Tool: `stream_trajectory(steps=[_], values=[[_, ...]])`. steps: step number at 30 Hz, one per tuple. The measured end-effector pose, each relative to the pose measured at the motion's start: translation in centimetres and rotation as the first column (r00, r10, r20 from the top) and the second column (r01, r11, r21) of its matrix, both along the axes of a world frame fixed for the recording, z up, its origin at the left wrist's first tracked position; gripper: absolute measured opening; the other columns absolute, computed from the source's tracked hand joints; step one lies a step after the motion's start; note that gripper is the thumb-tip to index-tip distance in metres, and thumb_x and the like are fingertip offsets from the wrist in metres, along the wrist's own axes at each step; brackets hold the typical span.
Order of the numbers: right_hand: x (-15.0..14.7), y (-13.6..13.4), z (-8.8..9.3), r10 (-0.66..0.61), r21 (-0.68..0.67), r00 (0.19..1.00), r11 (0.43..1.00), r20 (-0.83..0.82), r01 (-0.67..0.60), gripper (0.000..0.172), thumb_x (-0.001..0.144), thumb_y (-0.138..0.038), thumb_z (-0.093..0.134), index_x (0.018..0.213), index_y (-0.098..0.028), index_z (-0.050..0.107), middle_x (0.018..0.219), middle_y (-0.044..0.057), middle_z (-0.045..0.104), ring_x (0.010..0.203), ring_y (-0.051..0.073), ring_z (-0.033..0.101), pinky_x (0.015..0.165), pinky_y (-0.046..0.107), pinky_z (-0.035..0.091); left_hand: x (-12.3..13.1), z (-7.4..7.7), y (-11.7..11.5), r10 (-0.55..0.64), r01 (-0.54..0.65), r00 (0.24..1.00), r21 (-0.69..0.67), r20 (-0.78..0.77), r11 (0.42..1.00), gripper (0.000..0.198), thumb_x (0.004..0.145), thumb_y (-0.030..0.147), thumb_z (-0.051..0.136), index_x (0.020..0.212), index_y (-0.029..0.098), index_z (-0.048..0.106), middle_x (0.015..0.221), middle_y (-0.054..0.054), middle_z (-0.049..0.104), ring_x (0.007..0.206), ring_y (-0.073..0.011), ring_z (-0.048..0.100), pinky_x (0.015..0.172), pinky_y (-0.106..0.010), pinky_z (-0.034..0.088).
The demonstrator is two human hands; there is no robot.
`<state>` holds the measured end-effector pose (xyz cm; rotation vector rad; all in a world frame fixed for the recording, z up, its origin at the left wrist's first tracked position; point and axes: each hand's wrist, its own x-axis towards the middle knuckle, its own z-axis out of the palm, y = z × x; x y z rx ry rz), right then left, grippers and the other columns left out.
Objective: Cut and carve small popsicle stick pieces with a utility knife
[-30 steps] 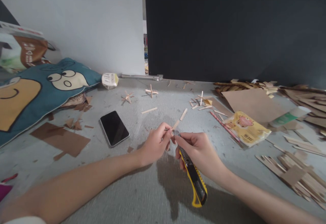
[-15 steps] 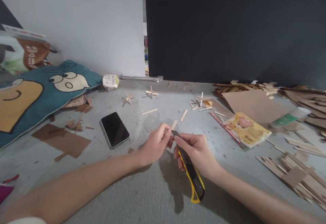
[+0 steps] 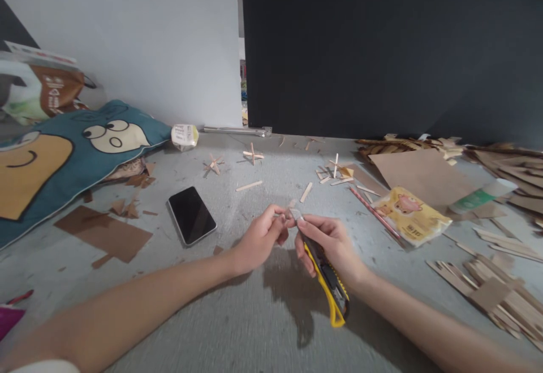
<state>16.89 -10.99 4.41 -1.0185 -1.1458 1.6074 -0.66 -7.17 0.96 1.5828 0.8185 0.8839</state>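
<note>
Grey, scrap-strewn tabletop [image 3: 203, 328] under the cutter [image 3: 326, 275], black panel [image 3: 382, 50] beyond

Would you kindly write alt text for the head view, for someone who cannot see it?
A person's right hand holds a yellow and black utility knife, its blade close to a pale wooden strip pinched in the left hand, above a grey table. Around them lie a black-screened phone, a teal cartoon pillow and bundled wooden sticks.
</note>
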Motion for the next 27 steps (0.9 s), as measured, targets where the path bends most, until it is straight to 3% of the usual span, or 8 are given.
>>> stream_trajectory(steps=[3,5,8,12,16,20,27], values=[[0.6,0.3,0.0,-0.166,0.244,0.97,0.962,0.177,0.12,0.044,0.092,-0.063,0.064,0.093,-0.019,0.067,0.059,-0.003,0.06,0.041,0.011,0.051,0.041,0.024,0.042,0.0,0.4,-0.1,0.047,-0.046,0.998,0.023,-0.046,0.999,0.038,0.106,0.056,0.039,0.11,0.02,0.051,0.065,0.007,0.042,0.061,-0.0134,0.04,0.063,-0.029,0.034],[1.0,0.6,-0.2,-0.346,0.459,0.882,0.871,0.32,0.175,0.037,0.096,-0.056,0.062,0.089,-0.02,0.067,0.062,-0.003,0.058,0.048,0.011,0.05,0.049,0.024,0.041,0.0,0.7,-0.2,0.061,-0.057,0.995,0.048,-0.081,0.997,0.033,0.106,0.051,0.04,0.11,0.02,0.052,0.067,0.007,0.043,0.062,-0.0134,0.04,0.062,-0.028,0.033],[1.7,1.3,-0.7,-0.511,0.658,0.724,0.745,0.463,0.106,0.024,0.096,-0.044,0.065,0.088,-0.022,0.071,0.069,-0.001,0.061,0.057,0.012,0.05,0.059,0.025,0.042,-0.1,1.2,-0.2,0.038,-0.03,0.989,0.06,-0.143,0.998,0.029,0.107,0.046,0.04,0.11,0.02,0.053,0.071,0.005,0.048,0.064,-0.0139,0.043,0.063,-0.029,0.033],[2.0,1.9,-1.6,-0.489,0.648,0.654,0.762,0.577,-0.002,0.025,0.098,-0.046,0.062,0.094,-0.025,0.076,0.067,-0.001,0.063,0.056,0.013,0.051,0.06,0.025,0.043,-0.2,1.4,-0.2,0.009,0.009,0.983,0.095,-0.185,0.995,0.03,0.107,0.045,0.04,0.114,0.019,0.054,0.073,0.003,0.053,0.065,-0.0147,0.046,0.064,-0.029,0.034],[1.9,2.0,-2.4,-0.505,0.669,0.615,0.742,0.606,-0.05,0.03,0.099,-0.049,0.059,0.092,-0.024,0.075,0.066,0.0,0.065,0.057,0.014,0.056,0.061,0.026,0.044,-0.3,1.2,-0.2,-0.013,0.046,0.979,0.157,-0.206,0.987,0.031,0.108,0.043,0.039,0.115,0.018,0.055,0.073,0.002,0.057,0.064,-0.0146,0.047,0.063,-0.029,0.034],[1.8,1.9,-2.6,-0.503,0.65,0.578,0.758,0.642,-0.062,0.027,0.099,-0.046,0.059,0.092,-0.024,0.072,0.065,0.0,0.066,0.055,0.014,0.056,0.057,0.024,0.042,-0.2,0.7,-0.1,-0.011,0.067,0.966,0.209,-0.258,0.976,0.032,0.108,0.045,0.04,0.116,0.018,0.055,0.078,-0.002,0.066,0.063,-0.0147,0.049,0.062,-0.029,0.034],[2.0,1.9,-2.6,-0.452,0.627,0.548,0.759,0.704,-0.178,0.022,0.1,-0.037,0.052,0.102,-0.025,0.07,0.07,0.001,0.07,0.055,0.015,0.061,0.058,0.024,0.044,-0.2,0.3,0.1,-0.04,0.08,0.977,0.186,-0.211,0.979,0.032,0.107,0.048,0.043,0.11,0.019,0.056,0.08,-0.003,0.067,0.068,-0.0169,0.056,0.064,-0.029,0.039]])
